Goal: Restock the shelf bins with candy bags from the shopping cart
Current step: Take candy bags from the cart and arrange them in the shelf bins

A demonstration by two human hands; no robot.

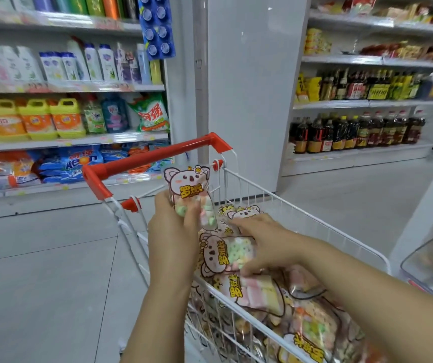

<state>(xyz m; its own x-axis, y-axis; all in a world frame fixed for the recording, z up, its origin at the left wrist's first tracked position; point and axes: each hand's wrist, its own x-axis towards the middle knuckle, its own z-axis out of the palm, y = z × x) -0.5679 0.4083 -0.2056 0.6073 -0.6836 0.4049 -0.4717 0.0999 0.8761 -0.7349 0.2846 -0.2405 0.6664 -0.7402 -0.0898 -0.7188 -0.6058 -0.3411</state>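
- Just above the heap, with the left hand (173, 231): grips a candy bag (187, 187) upright, fingers and thumb curled round its lower, see-through half, holding it clear of the others.
- Beyond that hand's fingertips and behind the raised bag: red handle (157, 155) of the shopping cart (301, 213).
- Close beside the left hand, on its right, with the right hand (259, 242): reaches palm-down onto a second candy bag (223, 254) lying flat atop the heap; half closed, fingers spread over the far edge, thumb hooked at the near edge, clasping it.
- Beneath the right hand and back along its forearm: heap of candy bags (309, 323) filling the wire basket, printed with cartoon bears, pastel sweets showing through.
- Well to the right of the right hand, outside the cart: clear shelf bin (430, 260), contents too blurred to tell.
- Far beyond the left hand, off to its left: detergent shelves (66, 119).
- Far beyond the right hand: shelves of dark bottles (354, 132).
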